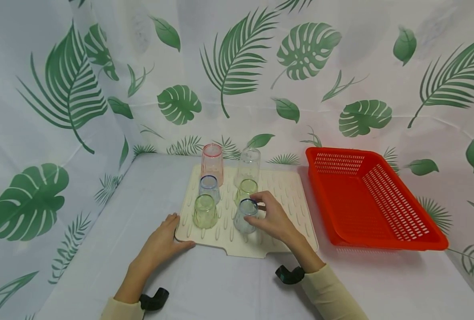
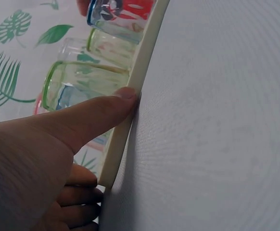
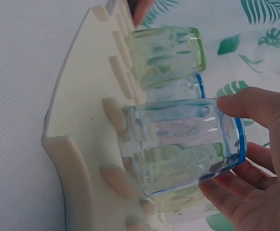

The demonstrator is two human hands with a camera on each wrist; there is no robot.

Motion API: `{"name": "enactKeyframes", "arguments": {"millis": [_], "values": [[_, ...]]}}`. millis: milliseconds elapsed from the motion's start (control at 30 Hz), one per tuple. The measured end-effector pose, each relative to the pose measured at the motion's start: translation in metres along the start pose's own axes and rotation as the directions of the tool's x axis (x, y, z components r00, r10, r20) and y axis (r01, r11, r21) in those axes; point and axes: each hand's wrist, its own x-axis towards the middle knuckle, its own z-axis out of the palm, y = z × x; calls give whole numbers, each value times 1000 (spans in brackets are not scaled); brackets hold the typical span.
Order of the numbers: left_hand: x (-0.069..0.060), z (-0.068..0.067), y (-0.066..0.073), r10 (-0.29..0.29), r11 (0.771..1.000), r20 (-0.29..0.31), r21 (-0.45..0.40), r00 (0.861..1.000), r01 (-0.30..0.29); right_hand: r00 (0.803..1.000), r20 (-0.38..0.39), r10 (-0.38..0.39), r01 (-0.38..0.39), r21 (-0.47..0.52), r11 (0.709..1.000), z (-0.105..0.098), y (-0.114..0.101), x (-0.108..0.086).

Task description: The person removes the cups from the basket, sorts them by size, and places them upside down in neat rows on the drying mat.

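A cream draining board (image 1: 276, 231) lies on the white cloth with several glasses on it. My right hand (image 1: 274, 218) holds a clear glass with a blue rim (image 3: 178, 139) near its rim, thumb on one side and fingers on the other. The glass stands at the board's front right. My left hand (image 1: 161, 243) rests at the board's front left corner, with the thumb (image 2: 101, 113) against the front edge and the other fingers by the left side. Nearest to it is a green glass (image 1: 205, 212).
Behind stand a blue-rimmed glass (image 1: 209, 190), another green glass (image 1: 247, 190), a tall pink glass (image 1: 212, 164) and a tall clear glass (image 1: 249, 166). A red plastic basket (image 1: 348, 204) sits right of the board. Leaf-patterned cloth (image 1: 237, 120) hangs behind.
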Motion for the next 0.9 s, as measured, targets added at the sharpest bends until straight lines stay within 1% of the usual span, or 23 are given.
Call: {"name": "enactKeyframes", "arguments": {"millis": [133,333,467,600,733,900], "values": [[-1,-1,0,3,1000,-4,8,1000,-3,1000,13,8,-8,-3,1000,1,0,0],[-2,-2,0,1,1000,-5,15,1000,-1,1000,23,-3,3,1,1000,0,-1,0],[-2,-2,0,3,1000,-7,15,1000,-2,1000,20,5,-5,-1,1000,-2,-4,0],[-2,-2,-1,-1,1000,-8,21,1000,2,1000,4,-7,7,4,1000,-6,-7,0],[-2,-2,-1,-5,1000,-6,15,1000,5,999,-20,-51,51,11,999,-11,-9,0],[-3,-3,-3,-17,1000,8,-3,1000,17,994,-72,-86,85,-18,996,-17,-13,-1]]}}
